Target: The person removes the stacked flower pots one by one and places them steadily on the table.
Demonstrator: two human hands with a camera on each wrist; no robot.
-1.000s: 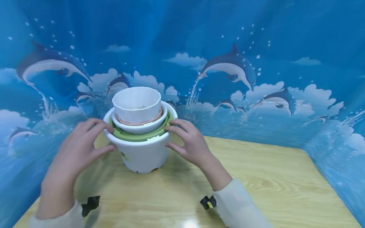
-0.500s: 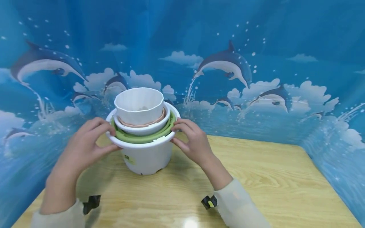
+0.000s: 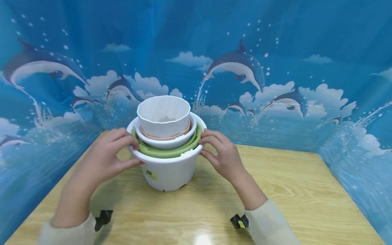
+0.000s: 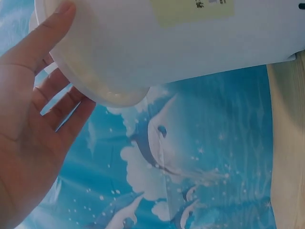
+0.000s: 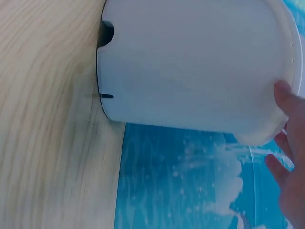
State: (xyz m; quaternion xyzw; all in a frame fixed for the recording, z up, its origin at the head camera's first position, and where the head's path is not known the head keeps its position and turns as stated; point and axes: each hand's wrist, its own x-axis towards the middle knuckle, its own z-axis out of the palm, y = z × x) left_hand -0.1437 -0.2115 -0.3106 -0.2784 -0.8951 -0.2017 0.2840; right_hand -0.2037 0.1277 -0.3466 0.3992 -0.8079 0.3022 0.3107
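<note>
A nested stack of plant pots stands upright on the wooden table. Outermost is a large white plant pot (image 3: 171,172) with a yellowish label (image 4: 190,10) and notches at its base. Inside it sit a green pot (image 3: 165,153), a smaller white pot (image 3: 168,144), a thin pinkish-brown rim (image 3: 179,133) and a white faceted pot (image 3: 163,126) on top. My left hand (image 3: 107,158) pinches the big pot's rim on its left side, thumb outside, fingers over the edge. Opposite, my right hand (image 3: 225,154) pinches the rim likewise, its thumb (image 5: 285,95) against the outer wall.
The pale wooden table (image 3: 275,190) reaches far to the right of the stack. Behind and at both sides hangs a blue dolphin-print curtain (image 3: 183,78), close behind the pots. Black wrist devices (image 3: 103,219) show by both cream sleeves.
The pot stack has moved right and slightly nearer to me, both hands travelling with it. My thumbs have closed in under the rim. The view has turned a little to the right.
</note>
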